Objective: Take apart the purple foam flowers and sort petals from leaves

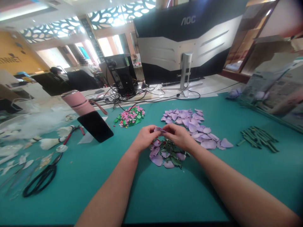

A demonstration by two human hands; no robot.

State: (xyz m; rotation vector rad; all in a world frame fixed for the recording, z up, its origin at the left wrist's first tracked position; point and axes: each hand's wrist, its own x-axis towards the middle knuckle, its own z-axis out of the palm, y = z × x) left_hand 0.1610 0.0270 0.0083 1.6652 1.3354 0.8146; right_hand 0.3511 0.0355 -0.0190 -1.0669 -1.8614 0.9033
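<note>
Between the fingertips of both hands is a small purple petal (pixel 158 129). My left hand (pixel 147 137) pinches it from the left side, and my right hand (pixel 177 135) pinches it from the right. Just below the hands lies a mixed pile of green leaf pieces (pixel 174 154) and purple petals (pixel 156 160), partly hidden by the fingers. Beyond my right hand, a larger heap of loose purple petals (pixel 193 122) spreads back and to the right.
A pink and green pile of small pieces (pixel 132 116) lies behind. Green stems (pixel 259 138) are at the right. On the left are a phone (pixel 96 126), a pink bottle (pixel 78 102), scissors (pixel 44 178) and shuttlecocks (pixel 50 143). A monitor (pixel 184 47) and cables stand at the back.
</note>
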